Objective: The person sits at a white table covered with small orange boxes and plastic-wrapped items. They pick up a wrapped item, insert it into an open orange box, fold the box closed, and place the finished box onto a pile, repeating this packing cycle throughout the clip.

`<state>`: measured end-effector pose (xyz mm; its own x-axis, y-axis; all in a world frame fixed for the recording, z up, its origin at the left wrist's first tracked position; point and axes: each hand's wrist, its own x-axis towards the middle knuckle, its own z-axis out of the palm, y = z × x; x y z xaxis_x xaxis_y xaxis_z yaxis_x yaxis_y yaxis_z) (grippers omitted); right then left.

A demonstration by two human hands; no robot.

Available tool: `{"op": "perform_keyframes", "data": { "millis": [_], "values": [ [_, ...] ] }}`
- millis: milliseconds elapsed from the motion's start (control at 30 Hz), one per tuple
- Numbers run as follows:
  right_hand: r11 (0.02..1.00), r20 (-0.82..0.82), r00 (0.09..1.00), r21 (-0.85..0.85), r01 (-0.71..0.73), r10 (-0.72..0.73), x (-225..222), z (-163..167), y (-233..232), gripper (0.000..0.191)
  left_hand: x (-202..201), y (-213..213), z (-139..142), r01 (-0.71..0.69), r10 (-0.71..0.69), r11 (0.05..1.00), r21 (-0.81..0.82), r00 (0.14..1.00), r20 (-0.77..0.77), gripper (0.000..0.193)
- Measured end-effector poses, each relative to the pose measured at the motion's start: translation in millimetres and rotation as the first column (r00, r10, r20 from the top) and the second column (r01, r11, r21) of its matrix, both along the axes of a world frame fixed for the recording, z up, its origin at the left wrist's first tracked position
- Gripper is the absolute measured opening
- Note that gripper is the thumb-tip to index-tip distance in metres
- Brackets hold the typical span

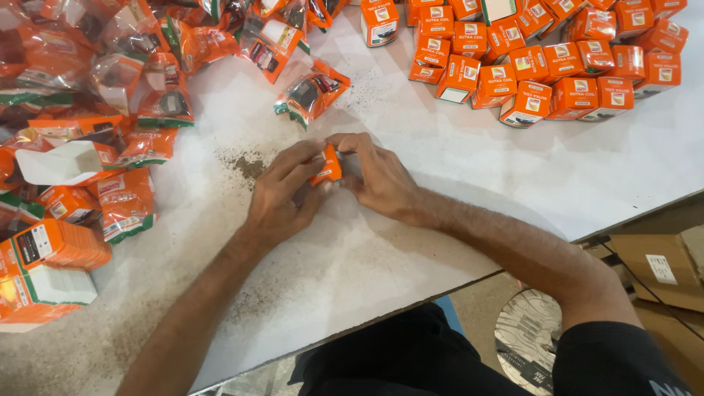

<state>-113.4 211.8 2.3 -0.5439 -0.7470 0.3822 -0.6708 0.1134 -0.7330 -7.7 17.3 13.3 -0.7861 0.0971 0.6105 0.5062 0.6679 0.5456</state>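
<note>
— Orange carton: where is it sitting?

— The small orange box (327, 166) is being held just above the white table (455, 191), near its middle, between both hands. The left hand (282, 194) is closing its fingers around the box's left side; the right hand (378, 176) is pinching the right side and top.

— Surroundings?

— A loose clear packet with orange print (312, 92) is lying just beyond the hands. A heap of similar packets (110, 88) is crowding the far left. Rows of closed orange boxes (557, 66) are standing at the far right, well apart. Flattened orange cartons (48, 268) are stacking up at the near left edge.
</note>
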Motion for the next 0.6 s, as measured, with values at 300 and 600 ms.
{"op": "perform_keyframes", "data": {
  "millis": [300,600],
  "values": [
    [0.997,-0.037,0.998,0.047,-0.054,0.056,1.7,9.7,2.2,0.046,-1.1,-1.0,0.6,0.020,-0.021,0.996,-0.090,1.000,-0.002,0.029],
    [0.981,-0.517,0.847,0.064,0.182,-0.124,-34.1,13.4,12.1,0.053,-9.7,-6.8,34.4,-0.009,-0.001,0.996,-0.093,0.994,-0.105,0.028]
  ]
}}
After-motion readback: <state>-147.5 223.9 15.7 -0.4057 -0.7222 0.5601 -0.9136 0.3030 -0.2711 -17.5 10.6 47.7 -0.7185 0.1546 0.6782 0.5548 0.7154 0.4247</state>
